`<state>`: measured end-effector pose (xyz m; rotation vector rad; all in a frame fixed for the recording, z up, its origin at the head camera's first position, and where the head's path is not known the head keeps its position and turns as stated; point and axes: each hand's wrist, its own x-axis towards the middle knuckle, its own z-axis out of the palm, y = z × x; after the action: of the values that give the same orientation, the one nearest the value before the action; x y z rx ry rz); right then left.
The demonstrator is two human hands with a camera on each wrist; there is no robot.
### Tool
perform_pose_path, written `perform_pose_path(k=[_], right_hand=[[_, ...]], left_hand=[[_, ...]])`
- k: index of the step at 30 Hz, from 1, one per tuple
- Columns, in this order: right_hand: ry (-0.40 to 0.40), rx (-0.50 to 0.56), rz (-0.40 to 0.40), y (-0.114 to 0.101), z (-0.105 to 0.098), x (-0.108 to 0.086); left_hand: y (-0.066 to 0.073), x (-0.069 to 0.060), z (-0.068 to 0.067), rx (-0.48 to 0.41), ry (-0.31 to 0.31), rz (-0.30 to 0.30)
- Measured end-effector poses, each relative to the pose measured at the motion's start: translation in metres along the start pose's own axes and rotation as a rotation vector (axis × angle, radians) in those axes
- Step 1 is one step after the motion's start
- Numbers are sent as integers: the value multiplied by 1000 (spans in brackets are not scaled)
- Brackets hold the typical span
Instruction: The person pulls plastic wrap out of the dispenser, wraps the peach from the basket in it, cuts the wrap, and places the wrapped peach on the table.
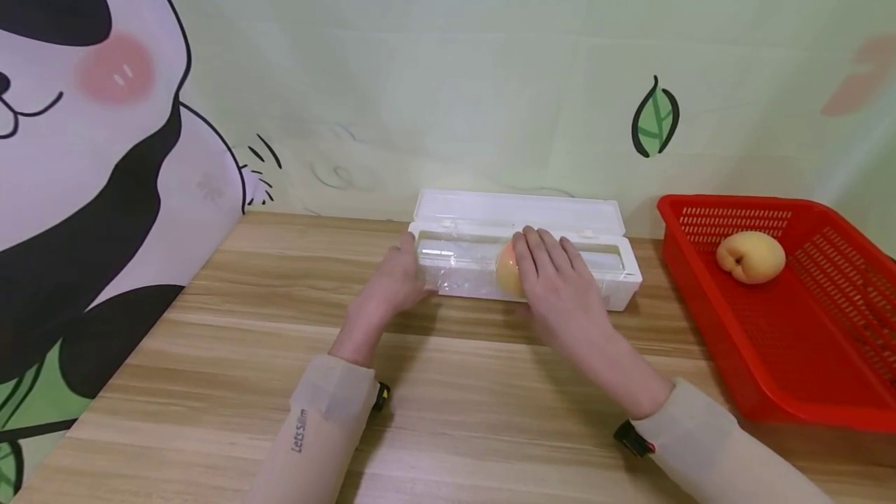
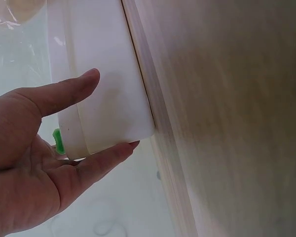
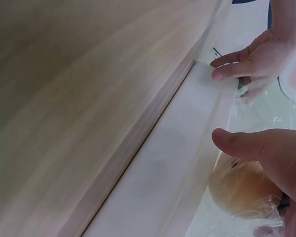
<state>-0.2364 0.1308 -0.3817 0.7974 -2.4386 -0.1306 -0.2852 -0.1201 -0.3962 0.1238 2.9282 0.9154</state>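
A white cling film dispenser (image 1: pixel 619 292) lies lengthwise at the back of the table, its lid (image 1: pixel 518 210) raised behind it. My left hand (image 1: pixel 392 282) grips its left end. The left wrist view shows the thumb against the front face and fingers at the end, beside a small green piece (image 2: pixel 58 141). Over the dispenser, my right hand (image 1: pixel 560 274) holds a yellow-orange peach (image 1: pixel 509 269), fingers laid across its top. Clear film (image 3: pixel 274 111) stretches near the peach in the right wrist view; its exact wrap round the fruit is partly hidden by the hand.
To the right stands a red plastic basket (image 1: pixel 745 379) with perforated sides, and another peach (image 1: pixel 750 257) lies inside it. The wood-grain table (image 1: pixel 490 403) meets a wall covering (image 1: pixel 392 84) printed with a panda and leaves, directly behind the dispenser.
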Motion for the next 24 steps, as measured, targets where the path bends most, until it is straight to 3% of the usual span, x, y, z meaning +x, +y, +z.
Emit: perform_pose_path(k=[6,12,19,24], right_hand=[[3,50,21,4,3,4],[19,9,-13,6,5,10],[115,-32,-32,7,8,14],[104,-51,-36,7,8,16]], left_hand=[[2,0,0,-24,-9,-28],[2,-1,0,-20,-9,-23],[2,-1,1,-11,-10,-24],[2,0,0,-33,-9,-28]])
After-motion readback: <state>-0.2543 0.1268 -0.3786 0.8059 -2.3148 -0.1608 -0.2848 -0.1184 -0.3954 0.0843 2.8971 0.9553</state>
